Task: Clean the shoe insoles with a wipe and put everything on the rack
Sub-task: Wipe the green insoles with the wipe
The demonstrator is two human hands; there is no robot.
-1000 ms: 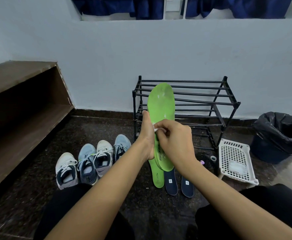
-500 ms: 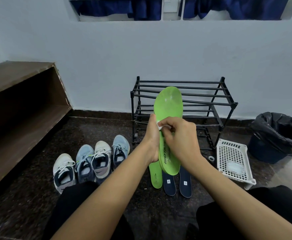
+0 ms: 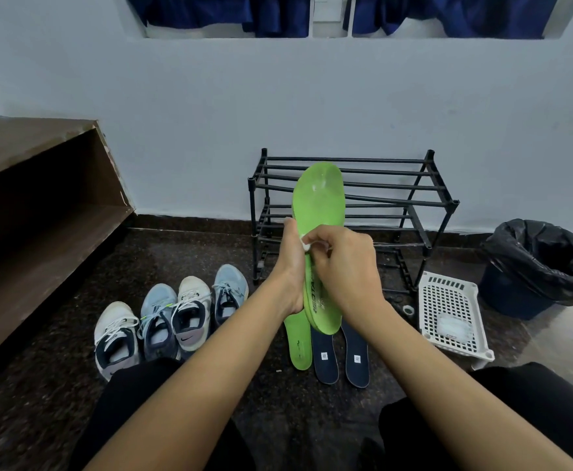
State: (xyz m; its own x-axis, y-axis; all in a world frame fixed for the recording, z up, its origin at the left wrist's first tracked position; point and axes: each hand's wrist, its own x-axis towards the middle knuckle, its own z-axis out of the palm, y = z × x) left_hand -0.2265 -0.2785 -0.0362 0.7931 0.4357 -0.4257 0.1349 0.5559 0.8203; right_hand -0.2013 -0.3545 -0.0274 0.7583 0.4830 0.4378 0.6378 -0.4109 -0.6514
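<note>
Currently my left grip [image 3: 291, 266] clasps the green insole [image 3: 320, 205] upright by its edge, before the rack [image 3: 397, 185]. My right grip [image 3: 346, 266] pinches the white wipe [image 3: 306, 245] against its middle. On the floor [image 3: 193, 260] below lie the other green insole [image 3: 298, 341] and 2 navy insoles [image 3: 325, 358], side by side.

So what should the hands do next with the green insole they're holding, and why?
Probably slide the wipe, pinched in the right hand, up the green insole toward its top end: the left hand holds it upright, and pale smears show there.
</note>
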